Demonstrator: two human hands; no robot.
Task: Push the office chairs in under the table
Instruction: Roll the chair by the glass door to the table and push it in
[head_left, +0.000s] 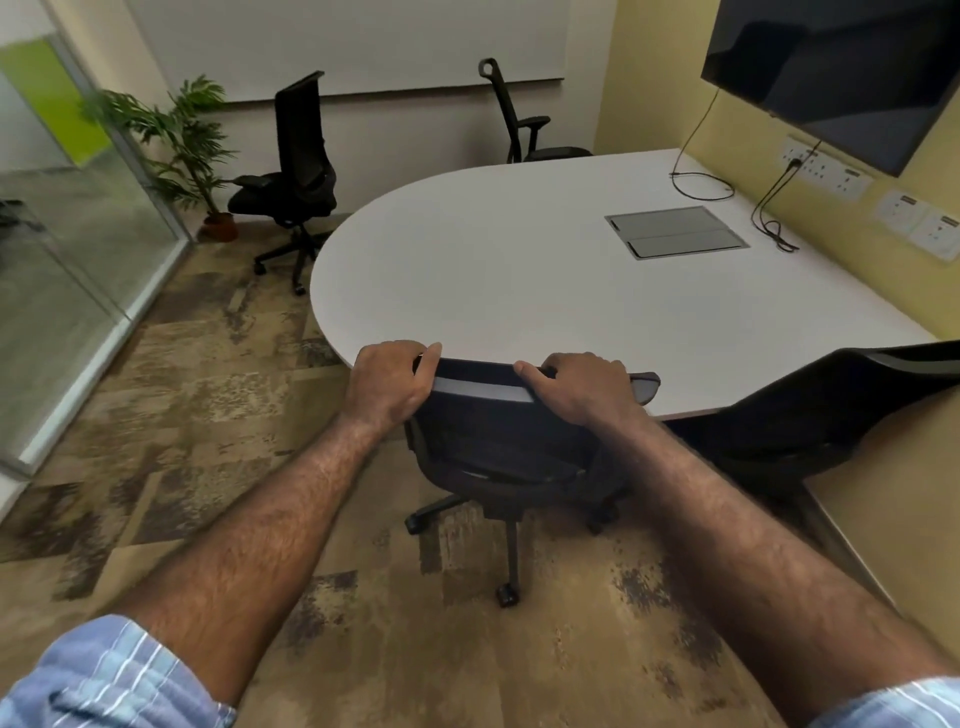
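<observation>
Black mesh office chair (498, 447) sits at the near edge of the white round-ended table (519, 270), backrest top about level w/ the tabletop rim, seat partly under it. Left hand (389, 384) and right hand (582, 387) each wrap the top bar of the backrest, fingers curled over the far side, thumbs on the near side. A 2nd chair (810, 415) leans in at right, beside the first. Two more chairs stand clear of the table: one (296, 171) at the far left by a potted plant (182, 140), another (524, 119) at the far side near the wall. Wall screen (841, 67) hangs upper right; cables (701, 187) trail onto the tabletop.
</observation>
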